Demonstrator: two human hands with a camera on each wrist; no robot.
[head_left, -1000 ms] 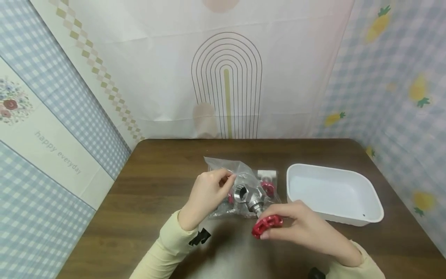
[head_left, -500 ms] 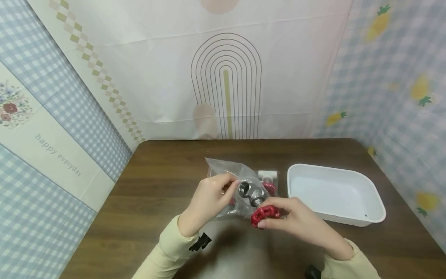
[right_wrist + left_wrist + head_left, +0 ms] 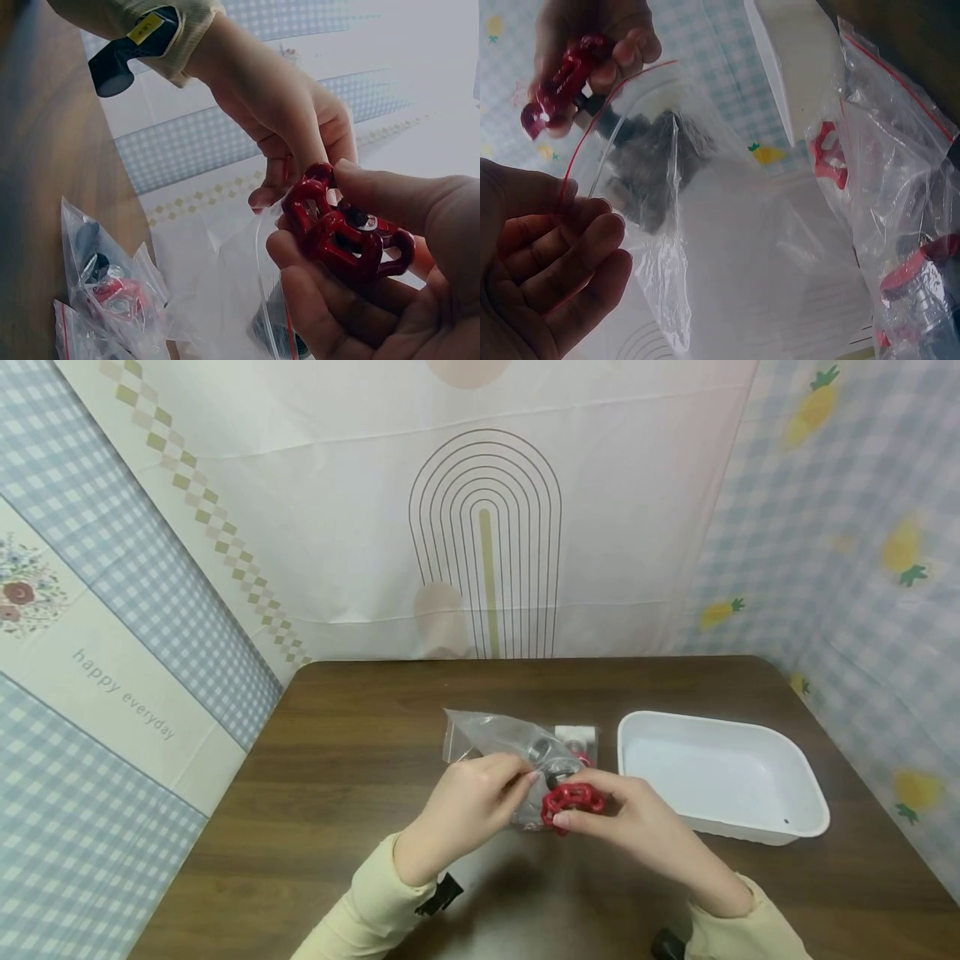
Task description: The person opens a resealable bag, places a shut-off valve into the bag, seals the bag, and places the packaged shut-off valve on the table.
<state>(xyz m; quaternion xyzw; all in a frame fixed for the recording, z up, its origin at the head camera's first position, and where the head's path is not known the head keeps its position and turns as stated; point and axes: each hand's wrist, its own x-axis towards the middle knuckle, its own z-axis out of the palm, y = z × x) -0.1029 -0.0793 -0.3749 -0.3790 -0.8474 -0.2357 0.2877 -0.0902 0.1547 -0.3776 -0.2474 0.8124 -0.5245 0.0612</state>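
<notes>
My left hand (image 3: 472,802) pinches the open mouth of a clear zip bag (image 3: 727,217) between thumb and index finger, at its red seal line. My right hand (image 3: 645,827) grips the red handwheel (image 3: 573,797) of a valve, thumb on the near face and fingers round the rim. In the left wrist view, the valve's dark metal body (image 3: 656,165) shows blurred through the plastic, with the stem crossing the bag's mouth and the handwheel outside. The right wrist view shows the handwheel close up, most of the valve body hidden behind my fingers.
Other clear bags (image 3: 112,292) holding valves with red handwheels lie on the brown wooden table (image 3: 352,718), beneath and beside the held bag. To the right stands a white plastic tray (image 3: 731,832). A printed cloth (image 3: 637,527) hangs behind the table's far edge.
The metal valve body, earlier in front of the bag's mouth, has moved inside it. My left hand has shifted right and slightly down, closer to my right hand, drawing the bag's edge along.
</notes>
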